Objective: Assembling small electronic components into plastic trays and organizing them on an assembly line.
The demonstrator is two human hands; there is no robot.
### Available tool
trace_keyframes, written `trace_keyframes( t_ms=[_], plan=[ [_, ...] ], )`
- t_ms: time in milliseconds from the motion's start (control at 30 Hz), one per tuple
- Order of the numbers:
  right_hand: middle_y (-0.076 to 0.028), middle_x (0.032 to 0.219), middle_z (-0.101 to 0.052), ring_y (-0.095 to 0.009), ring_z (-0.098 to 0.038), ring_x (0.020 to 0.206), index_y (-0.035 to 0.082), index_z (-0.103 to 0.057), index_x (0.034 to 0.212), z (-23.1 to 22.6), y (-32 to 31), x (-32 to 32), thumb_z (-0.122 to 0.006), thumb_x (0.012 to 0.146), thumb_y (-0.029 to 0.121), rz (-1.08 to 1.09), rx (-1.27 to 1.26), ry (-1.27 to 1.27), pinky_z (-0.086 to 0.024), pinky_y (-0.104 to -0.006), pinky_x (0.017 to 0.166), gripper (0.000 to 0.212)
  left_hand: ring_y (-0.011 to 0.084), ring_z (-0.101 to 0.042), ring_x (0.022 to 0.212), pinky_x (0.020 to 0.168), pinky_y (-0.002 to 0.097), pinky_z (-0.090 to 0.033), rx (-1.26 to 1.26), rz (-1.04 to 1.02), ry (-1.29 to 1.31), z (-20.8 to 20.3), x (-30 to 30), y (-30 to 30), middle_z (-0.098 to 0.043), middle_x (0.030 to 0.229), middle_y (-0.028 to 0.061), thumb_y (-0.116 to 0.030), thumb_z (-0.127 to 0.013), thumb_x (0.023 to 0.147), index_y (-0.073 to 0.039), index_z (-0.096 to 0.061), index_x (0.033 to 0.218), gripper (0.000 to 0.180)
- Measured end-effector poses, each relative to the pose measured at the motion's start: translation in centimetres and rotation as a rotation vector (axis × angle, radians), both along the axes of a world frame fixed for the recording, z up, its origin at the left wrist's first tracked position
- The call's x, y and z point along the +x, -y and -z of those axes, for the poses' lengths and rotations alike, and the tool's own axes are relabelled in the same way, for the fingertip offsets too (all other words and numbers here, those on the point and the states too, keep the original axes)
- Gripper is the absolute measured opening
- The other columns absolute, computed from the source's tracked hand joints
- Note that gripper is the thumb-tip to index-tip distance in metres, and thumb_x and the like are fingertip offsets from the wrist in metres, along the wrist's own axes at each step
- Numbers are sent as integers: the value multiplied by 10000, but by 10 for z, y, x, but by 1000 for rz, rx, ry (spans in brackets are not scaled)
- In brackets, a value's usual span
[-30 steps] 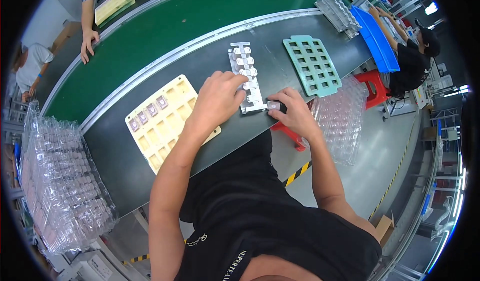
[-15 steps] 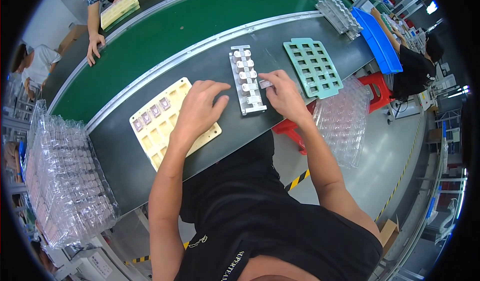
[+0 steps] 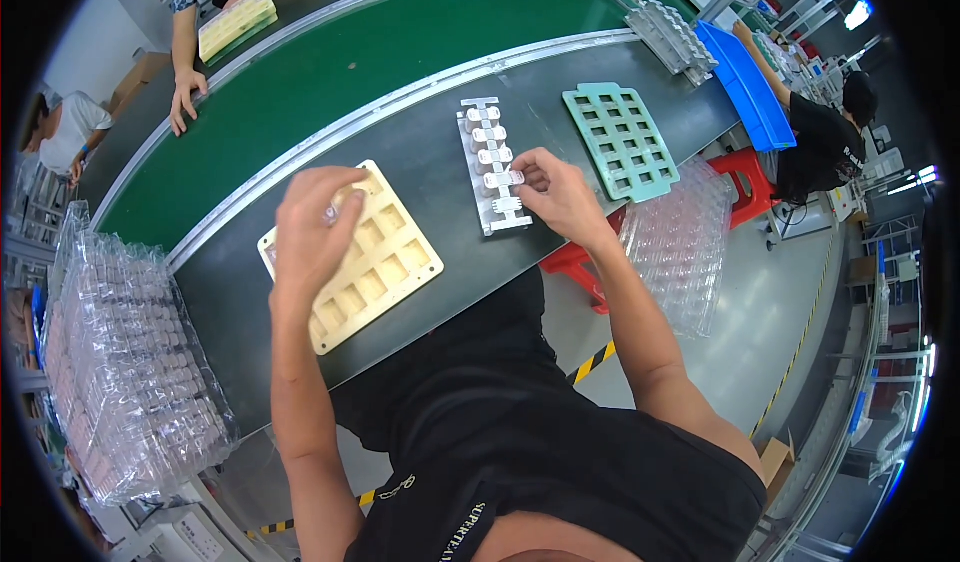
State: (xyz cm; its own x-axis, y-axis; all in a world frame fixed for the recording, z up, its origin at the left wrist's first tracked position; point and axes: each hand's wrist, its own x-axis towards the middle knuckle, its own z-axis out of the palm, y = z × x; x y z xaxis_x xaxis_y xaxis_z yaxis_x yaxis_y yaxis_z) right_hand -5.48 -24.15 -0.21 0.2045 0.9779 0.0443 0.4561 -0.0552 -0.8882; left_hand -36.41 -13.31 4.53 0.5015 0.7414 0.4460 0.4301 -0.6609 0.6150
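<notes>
My right hand [image 3: 562, 197] has its thumb and fingers closed on a small white part [image 3: 516, 177] at the right side of a silver metal fixture [image 3: 488, 224]. Several white rounded pieces [image 3: 488, 135] sit in a row along that fixture, and a bare toothed seat shows near its close end. Over the cream tray [image 3: 385, 297], my left hand [image 3: 322, 220] hovers with thumb and forefinger apart. A small pale part [image 3: 331, 214] shows between them, still in the tray as far as I can see. The hand hides the tray's upper left pockets.
A green slotted tray [image 3: 622, 142] lies right of the fixture. Beyond are grey metal fixtures [image 3: 670, 42] and a blue bin [image 3: 745, 87]. Stacked clear plastic trays [image 3: 140, 362] stand at left. A green conveyor [image 3: 400, 72] runs behind; a co-worker's hand [image 3: 184, 97] rests across it.
My left hand has moved left, from beside the fixture to over the cream tray's upper left pockets. My right hand has brought the small white part against the fixture.
</notes>
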Motion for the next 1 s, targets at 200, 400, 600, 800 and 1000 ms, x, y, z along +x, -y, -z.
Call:
trace_keyframes(
  t_ms=[200,400,600,800,1000],
  plan=[
    [-113,1025,-718,-147,-695,943,-52,-638,1184,-2,0,3,-649,920,-7,-17,-39,-47,-561,-289,846,268,234,-683,987,876,336,-521,36,-300,84,14,-65,-31,-731,1058,120,-74,-660,935,-24,-732,1099,186],
    [-101,1042,-711,-142,-678,952,-47,-629,1193,5,0,1,-642,933,9,-6,-40,-77,-546,-283,855,266,159,-658,921,842,291,-509,-18,-427,200,60,-120,-47,-734,1058,92,-88,-627,980,-22,-723,1140,198],
    [-118,1077,-714,-159,-679,964,-51,-612,1210,21,10,-4,-586,949,45,81,101,-177,-547,-311,850,279,113,-639,931,842,256,-505,-117,-408,346,89,-131,-62,-727,1078,71,-90,-613,1007,9,-706,1195,232],
    [-122,1076,-715,-160,-675,967,-46,-633,1199,17,5,-21,-620,948,108,166,75,-217,-539,-313,846,294,123,-664,973,853,258,-508,-129,-397,353,93,-137,-65,-729,1119,85,-88,-595,1017,-3,-697,1229,250],
    [-101,1115,-628,-163,-625,975,-25,-546,1311,40,-5,-31,-702,941,218,114,181,-33,-531,-330,847,470,238,-722,996,907,344,-542,-201,-624,127,59,-124,-34,-754,1098,159,-191,-662,956,-22,-712,1215,314]
  ],
)
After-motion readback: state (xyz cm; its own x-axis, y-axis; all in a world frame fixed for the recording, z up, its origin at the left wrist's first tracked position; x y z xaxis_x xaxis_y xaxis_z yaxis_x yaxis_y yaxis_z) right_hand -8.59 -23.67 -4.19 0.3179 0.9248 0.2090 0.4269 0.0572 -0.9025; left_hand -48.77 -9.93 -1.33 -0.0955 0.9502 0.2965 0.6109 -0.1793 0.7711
